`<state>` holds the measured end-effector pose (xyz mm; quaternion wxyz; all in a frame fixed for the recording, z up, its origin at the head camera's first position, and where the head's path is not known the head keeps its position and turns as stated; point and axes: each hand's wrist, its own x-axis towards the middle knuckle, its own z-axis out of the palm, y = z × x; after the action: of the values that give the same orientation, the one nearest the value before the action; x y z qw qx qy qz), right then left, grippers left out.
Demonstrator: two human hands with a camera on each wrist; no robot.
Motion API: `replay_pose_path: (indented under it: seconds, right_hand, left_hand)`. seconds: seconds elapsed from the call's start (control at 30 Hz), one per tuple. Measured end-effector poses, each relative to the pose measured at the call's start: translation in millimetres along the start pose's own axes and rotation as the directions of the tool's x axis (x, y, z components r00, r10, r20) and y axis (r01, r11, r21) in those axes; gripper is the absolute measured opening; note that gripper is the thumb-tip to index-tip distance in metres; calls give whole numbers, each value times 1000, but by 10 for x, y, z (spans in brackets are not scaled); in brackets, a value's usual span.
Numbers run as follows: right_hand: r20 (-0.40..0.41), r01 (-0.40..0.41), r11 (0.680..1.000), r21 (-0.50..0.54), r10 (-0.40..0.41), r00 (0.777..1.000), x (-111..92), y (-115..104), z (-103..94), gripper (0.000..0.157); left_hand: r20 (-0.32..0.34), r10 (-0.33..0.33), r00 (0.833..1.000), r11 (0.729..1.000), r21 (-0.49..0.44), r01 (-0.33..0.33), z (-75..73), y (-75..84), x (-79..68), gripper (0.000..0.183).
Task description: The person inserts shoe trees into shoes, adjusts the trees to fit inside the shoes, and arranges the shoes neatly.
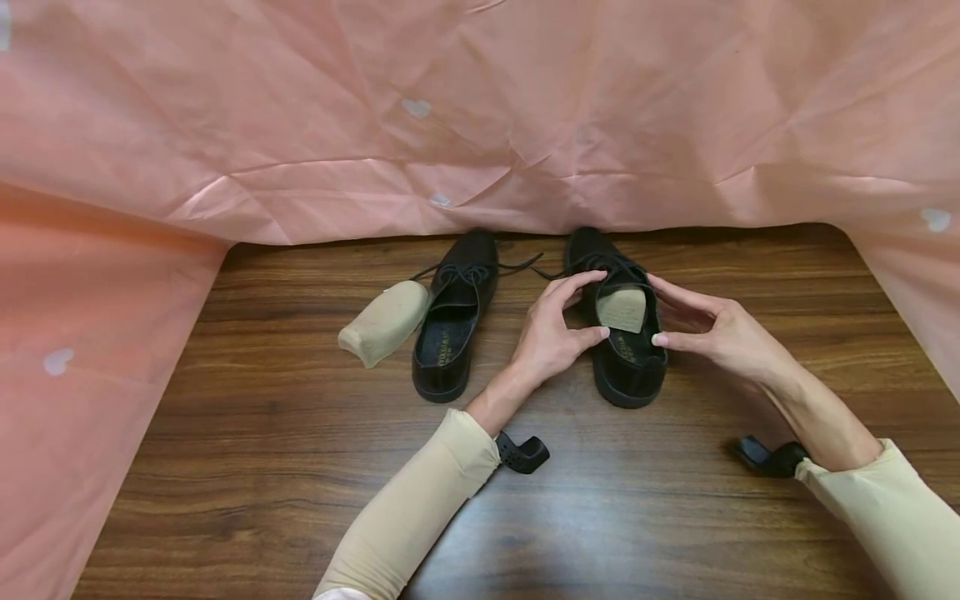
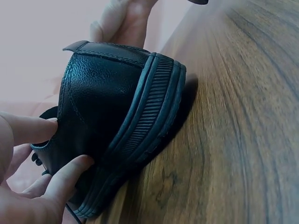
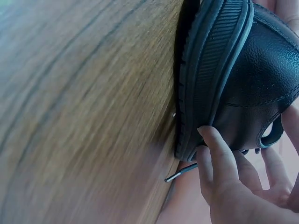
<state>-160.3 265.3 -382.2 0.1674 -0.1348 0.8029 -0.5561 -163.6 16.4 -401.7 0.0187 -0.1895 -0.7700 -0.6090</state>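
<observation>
Two black lace-up shoes stand on the wooden tabletop, toes toward the pink cloth. At the right shoe (image 1: 628,390), my left hand (image 1: 551,333) grips the left side, thumb at the opening's rim and fingers along the upper. On its other side my right hand (image 1: 738,337) holds the shoe likewise; the right wrist view shows fingertips against the sole edge (image 3: 205,107). A beige shoe filler (image 1: 622,310) sits inside this shoe, its front part hidden under the laces. The left shoe (image 1: 442,383) has a bare insole. A second beige filler (image 1: 386,321) lies against its left side.
Pink cloth (image 1: 480,125) with pale hearts hangs behind the wooden tabletop (image 1: 262,467) and at both sides. Loose lace ends (image 1: 528,265) stretch between the shoes. A black wrist mount (image 1: 525,454) sits on each forearm.
</observation>
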Motion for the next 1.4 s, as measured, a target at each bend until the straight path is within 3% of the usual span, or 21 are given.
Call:
replay_pose_path:
  seconds: [0.2, 0.4, 0.8, 1.13, 1.4]
  right_hand:
    - [-22, -1, 998, -65, -1, 1000, -53, -12, -44, 73]
    - [-38, -20, 997, -74, 17, 999, -130, -23, -115, 73]
    - [-72, -29, 994, -106, 22, 997, -230, 6, -265, 74]
    - [-48, 6, 992, -129, -13, 999, -263, 41, -381, 74]
    - [-69, -39, 978, -206, 25, 997, -386, 131, -503, 72]
  left_hand:
    - [4, 0, 1000, 1000, 14, 0, 48, 33, 9, 66]
    - [17, -10, 1000, 1000, -3, 10, 137, 62, 27, 66]
    - [30, 0, 1000, 998, 60, -2, 313, 105, 118, 68]
    - [26, -27, 999, 995, 94, 25, 395, 119, 171, 69]
    - [42, -34, 999, 991, 129, 28, 590, 121, 158, 70]
